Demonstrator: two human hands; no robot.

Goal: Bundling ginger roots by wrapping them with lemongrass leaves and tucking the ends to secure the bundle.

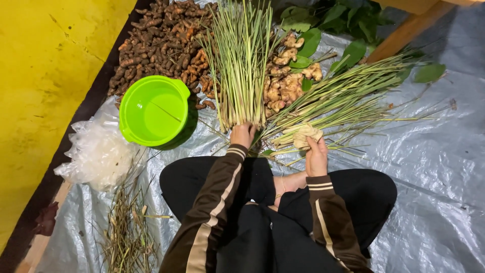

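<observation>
While the person is sitting cross-legged on the grey tarp [429, 167], the left hand [242, 134] is gripping the cut base of an upright-lying lemongrass bundle [238, 60], and the right hand [316, 157] is pinching a pale piece of ginger [306, 135] just beside a second lemongrass bundle [343, 98] that is fanning out to the right. To the left, a heap of dry trimmings [126, 232] and a crumpled clear plastic bag [98, 151] are lying near a bright green bowl [154, 110]. Farther off, brown turmeric roots [161, 40], more ginger roots [283, 88] and green leaves [333, 20] are lying piled on the tarp.
</observation>
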